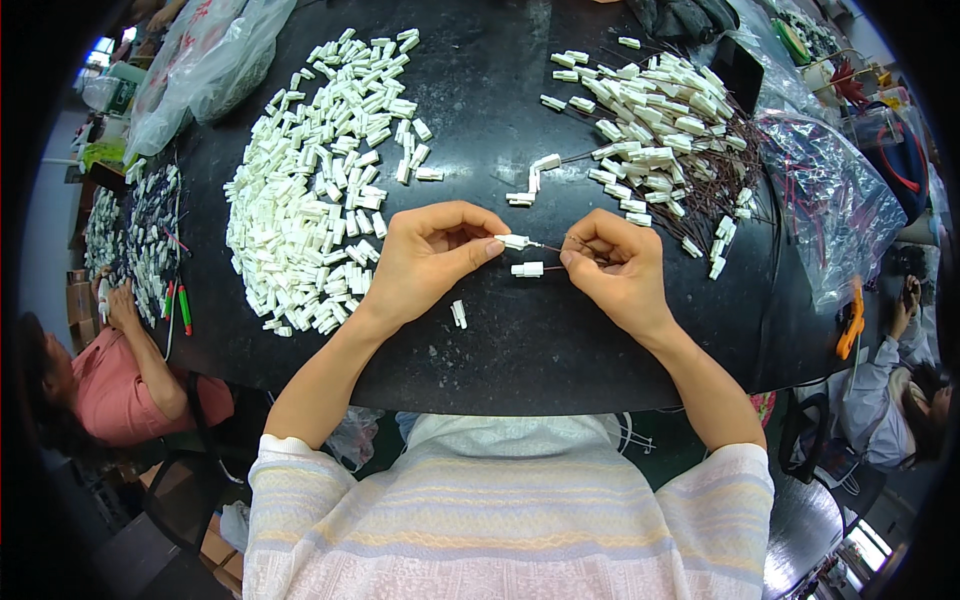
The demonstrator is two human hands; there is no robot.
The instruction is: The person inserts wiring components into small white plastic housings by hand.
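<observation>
Between the thumb and fingers of my left hand (437,250) is a small white plastic connector housing (514,241). My right hand (617,262) pinches thin brown wires (553,248), and the end of one meets the right end of that housing; how deep it sits I cannot tell. Just below, a second white connector (527,269) is on another wire that runs to my right hand. To the left lies a big heap of loose white housings (300,210). At the upper right is a pile of wired white connectors (665,120) with brown leads.
A single housing (459,314) lies near the table's front edge, and a few more (535,180) lie beyond my hands. Clear plastic bags (835,200) rest at the right. Orange-handled scissors (851,320) are at the right edge. Two other people sit at the left and right.
</observation>
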